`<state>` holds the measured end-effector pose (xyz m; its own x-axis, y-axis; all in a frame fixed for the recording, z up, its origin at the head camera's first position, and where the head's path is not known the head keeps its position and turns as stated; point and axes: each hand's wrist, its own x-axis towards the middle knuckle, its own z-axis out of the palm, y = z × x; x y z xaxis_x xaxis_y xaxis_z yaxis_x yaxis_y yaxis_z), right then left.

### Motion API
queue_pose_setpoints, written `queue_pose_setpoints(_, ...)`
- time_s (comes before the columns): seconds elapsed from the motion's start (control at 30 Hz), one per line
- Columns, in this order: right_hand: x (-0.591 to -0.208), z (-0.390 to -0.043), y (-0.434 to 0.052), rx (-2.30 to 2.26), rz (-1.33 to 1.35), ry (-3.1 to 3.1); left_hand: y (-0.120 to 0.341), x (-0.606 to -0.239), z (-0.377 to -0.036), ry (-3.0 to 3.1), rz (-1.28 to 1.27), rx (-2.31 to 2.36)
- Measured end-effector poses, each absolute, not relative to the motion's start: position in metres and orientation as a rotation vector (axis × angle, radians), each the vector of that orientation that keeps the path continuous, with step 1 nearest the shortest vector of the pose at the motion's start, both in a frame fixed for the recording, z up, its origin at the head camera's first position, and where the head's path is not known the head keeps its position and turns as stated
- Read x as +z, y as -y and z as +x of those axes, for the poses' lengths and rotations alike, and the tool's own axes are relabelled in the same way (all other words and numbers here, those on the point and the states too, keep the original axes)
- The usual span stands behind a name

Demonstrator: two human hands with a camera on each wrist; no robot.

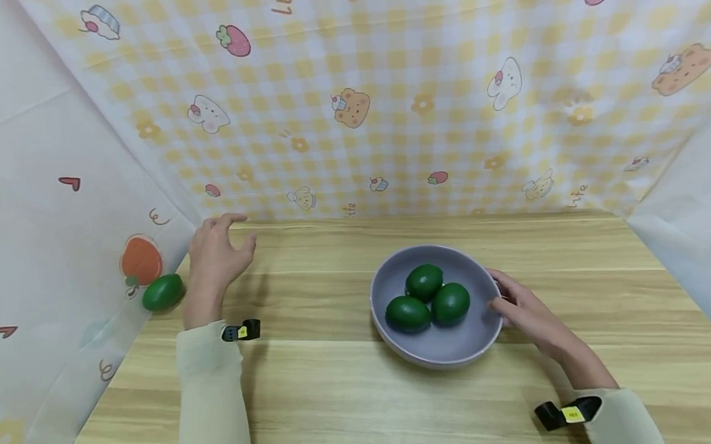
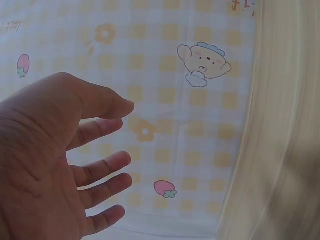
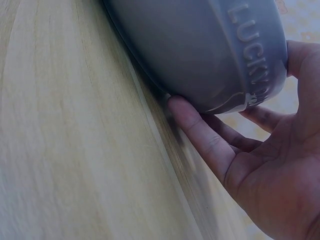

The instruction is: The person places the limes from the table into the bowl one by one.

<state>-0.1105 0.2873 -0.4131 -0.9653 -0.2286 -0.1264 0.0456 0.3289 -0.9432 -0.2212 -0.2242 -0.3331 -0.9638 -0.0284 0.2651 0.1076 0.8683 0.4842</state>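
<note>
A grey bowl (image 1: 454, 349) stands on the wooden table right of the middle, with three dark green oval fruits (image 1: 423, 282) in it. My right hand (image 1: 505, 305) holds the bowl's right rim. In the right wrist view its fingers (image 3: 200, 130) lie under the bowl's wall (image 3: 190, 50), which bears raised letters, and the thumb rests over the rim. My left hand (image 1: 232, 236) hovers above the table's back left, fingers spread and relaxed, holding nothing; the left wrist view shows the same left hand (image 2: 122, 135). A lighter green fruit (image 1: 162, 292) lies just left of that wrist.
Patterned cloth walls close the table in: yellow check at the back (image 1: 387, 116), white at the left (image 1: 51, 272) and right (image 1: 691, 236). The lone fruit lies against the left cloth at the table's edge. Bare wood (image 1: 314, 380) lies between the two arms.
</note>
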Motion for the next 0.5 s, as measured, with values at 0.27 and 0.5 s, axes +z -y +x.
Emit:
queue_pose_setpoints(0.27, -0.413, -0.110, -0.287, -1.686, -0.165, -2.361, 0.230, -0.336, -0.222, 2.801, -0.044, -0.723)
queue_pose_setpoints(0.5, -0.413, -0.111, -0.287, -1.689, -0.160, -2.356, 0.238, -0.333, -0.222, 2.828, -0.018, -0.695)
